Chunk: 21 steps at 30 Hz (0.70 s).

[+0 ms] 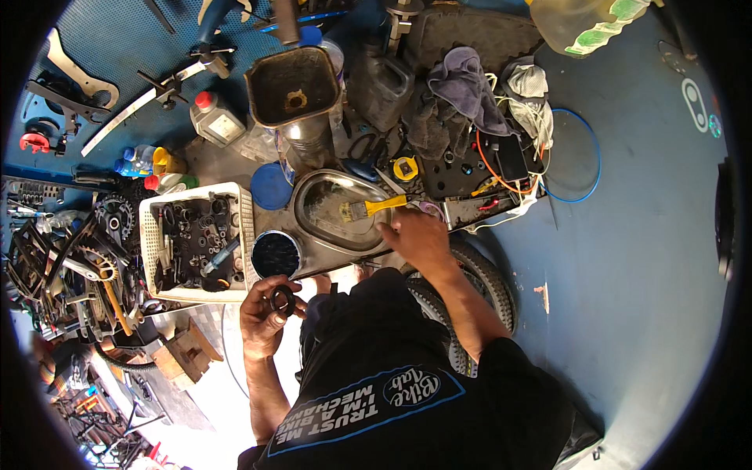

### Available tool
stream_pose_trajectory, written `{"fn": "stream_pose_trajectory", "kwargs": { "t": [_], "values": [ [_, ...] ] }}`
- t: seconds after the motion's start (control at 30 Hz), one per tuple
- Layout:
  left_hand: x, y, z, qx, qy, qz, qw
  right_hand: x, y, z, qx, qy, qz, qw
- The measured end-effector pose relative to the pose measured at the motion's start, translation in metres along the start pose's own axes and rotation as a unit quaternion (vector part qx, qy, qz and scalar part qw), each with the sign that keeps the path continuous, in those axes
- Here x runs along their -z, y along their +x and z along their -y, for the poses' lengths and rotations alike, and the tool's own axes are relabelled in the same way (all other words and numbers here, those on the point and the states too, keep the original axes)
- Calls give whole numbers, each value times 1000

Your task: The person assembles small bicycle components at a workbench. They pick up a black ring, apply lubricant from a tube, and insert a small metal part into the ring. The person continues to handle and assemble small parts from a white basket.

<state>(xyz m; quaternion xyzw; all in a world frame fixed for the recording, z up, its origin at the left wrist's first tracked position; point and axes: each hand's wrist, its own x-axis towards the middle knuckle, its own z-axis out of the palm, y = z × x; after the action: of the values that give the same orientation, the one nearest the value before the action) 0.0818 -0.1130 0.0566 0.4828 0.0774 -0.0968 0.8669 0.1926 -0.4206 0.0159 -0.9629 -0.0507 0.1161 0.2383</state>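
Head view, lower left of centre: the left hand (262,319) pinches a black ring (291,301), likely light, stiff and perhaps greasy, best held by its rim; at centre, the right hand (419,235) is at a yellow-handled brush (384,205) (from where I stand, I can't tell whether it's gripped), its palm hidden

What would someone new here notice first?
Probably the yellow-handled brush over the shiny metal tray, by the right hand. Then the white basket full of small parts on the left, and the black ring in the left hand.
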Motion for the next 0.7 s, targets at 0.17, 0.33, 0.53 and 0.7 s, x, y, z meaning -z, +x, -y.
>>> {"fn": "stream_pose_trajectory", "kwargs": {
  "t": [0.17,0.33,0.53,0.7],
  "values": [
    [-25,0,22,8,-30,-17,999,-27,-5,-51,-63,142,32,987],
    [-48,8,31,12,7,-25,1000,-49,2,-53,-102,233,-2,967],
    [-59,20,29,14,12,-9,1000,-56,10,-55,-117,253,-15,960],
    [-63,18,29,8,-2,-1,1000,-44,-2,-75,-113,199,-27,973]
  ]
}}
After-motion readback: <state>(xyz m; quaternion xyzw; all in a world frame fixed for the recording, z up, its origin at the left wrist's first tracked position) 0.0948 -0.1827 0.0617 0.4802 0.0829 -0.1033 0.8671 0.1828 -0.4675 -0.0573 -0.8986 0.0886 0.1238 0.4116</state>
